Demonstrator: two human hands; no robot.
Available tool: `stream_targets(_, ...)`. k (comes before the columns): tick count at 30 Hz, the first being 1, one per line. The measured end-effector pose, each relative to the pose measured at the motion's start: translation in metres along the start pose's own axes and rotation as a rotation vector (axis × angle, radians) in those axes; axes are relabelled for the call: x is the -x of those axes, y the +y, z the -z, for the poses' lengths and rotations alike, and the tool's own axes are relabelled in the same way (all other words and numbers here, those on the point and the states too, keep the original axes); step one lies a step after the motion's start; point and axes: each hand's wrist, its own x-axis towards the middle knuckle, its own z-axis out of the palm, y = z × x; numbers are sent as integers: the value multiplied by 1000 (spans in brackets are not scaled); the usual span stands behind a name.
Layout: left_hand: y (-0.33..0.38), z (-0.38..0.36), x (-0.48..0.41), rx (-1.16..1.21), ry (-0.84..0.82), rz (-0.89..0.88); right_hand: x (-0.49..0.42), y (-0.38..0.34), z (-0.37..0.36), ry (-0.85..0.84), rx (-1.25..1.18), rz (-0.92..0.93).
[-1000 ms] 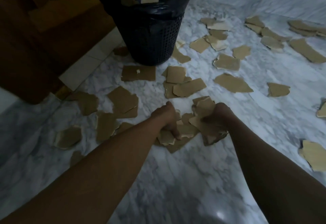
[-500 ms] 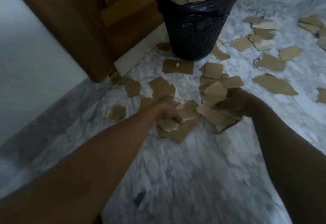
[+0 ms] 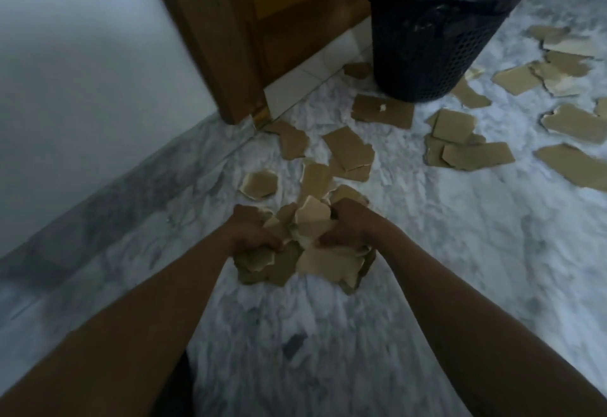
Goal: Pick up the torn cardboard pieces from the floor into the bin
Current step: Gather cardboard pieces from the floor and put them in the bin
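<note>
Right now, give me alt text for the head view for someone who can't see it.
The left hand and right hand grip a bundle of torn brown cardboard pieces near a white marble floor. Other torn pieces lie scattered around a black mesh bin.

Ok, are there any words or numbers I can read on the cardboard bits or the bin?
None can be read. The cardboard pieces on the floor and those gripped by the left hand and right hand are plain brown, and the bin and wooden door show no label. The picture is dim and slightly blurred.
</note>
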Motion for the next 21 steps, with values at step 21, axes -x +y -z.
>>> stream_targets(21,34,89,-56,-482,-114,-116,-76,-45,22,495,-659,-529)
